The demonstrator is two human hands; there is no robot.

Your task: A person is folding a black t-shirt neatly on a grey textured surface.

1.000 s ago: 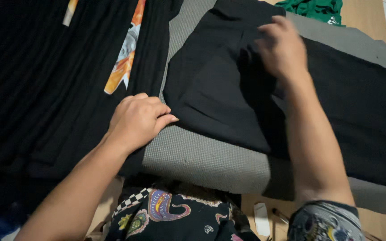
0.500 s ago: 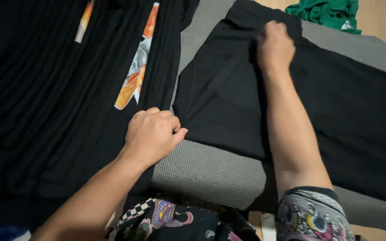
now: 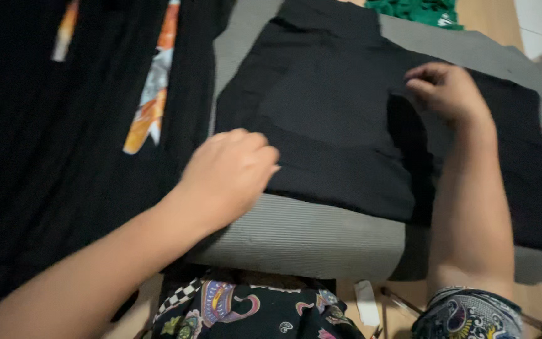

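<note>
Far left: black pleated cloth with an orange-and-white strip, just beside the grey cushion. Left hand, loosely curled and grasping nothing that shows, resting at the near-left corner of the folded black garment on that cushion; garment spreading right and far from it, long axis left to right. Right hand further right and farther off, fingers bent, pressing or pinching a fold near the garment's middle, hard to tell which; green cloth well beyond at the far edge.

bare forearms — dark paisley-print sleeve — checkered trim
</note>
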